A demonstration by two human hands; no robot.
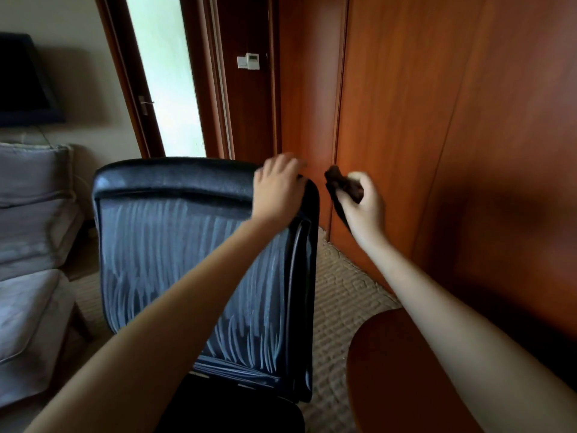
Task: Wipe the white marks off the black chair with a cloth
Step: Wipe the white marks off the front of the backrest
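The black chair [175,179] stands in front of me with its backrest facing me. White streaky marks [175,257] run up and down across most of the backrest panel. My left hand [276,189] grips the top right corner of the backrest, fingers curled over its edge. To the right of the chair, in the air and apart from it, my right hand [363,207] holds a dark brown cloth [342,184] bunched in its fingers, with one end hanging down.
A grey sofa [31,232] sits close on the left. Wooden wall panels [437,120] and a doorway with a frosted glass door [165,73] lie behind the chair. A round wooden table [390,370] is at lower right. Beige carpet [340,292] covers the floor.
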